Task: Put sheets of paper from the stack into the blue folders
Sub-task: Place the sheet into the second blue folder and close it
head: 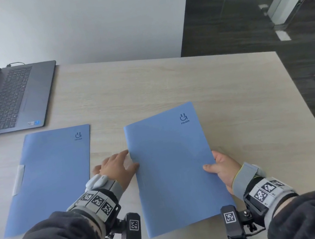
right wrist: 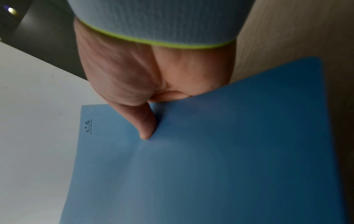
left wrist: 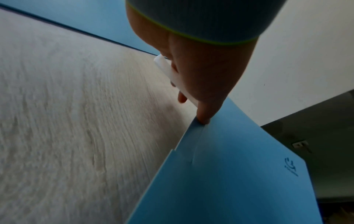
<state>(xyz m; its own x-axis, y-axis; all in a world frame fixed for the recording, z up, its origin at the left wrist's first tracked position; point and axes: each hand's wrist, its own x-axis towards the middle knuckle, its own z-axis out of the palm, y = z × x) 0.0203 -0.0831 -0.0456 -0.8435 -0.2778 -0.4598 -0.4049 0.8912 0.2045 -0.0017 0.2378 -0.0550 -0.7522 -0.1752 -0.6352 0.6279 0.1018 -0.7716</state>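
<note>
Right hand [head: 222, 168] pinched the blue folder [head: 173, 169] by its right edge, thumb on top, at the near middle of the bench [head: 167, 84]. Left hand [head: 116, 166] was spread, straight fingertips touching the folder's left edge (a second folder [head: 51, 176] lay flat further left, near a laptop [head: 12, 98]).

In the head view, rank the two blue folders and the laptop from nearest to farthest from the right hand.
1. The right folder, gripped at its right edge by the right hand.
2. The left folder, lying flat, across to the left.
3. The laptop, far left, at the back.
</note>
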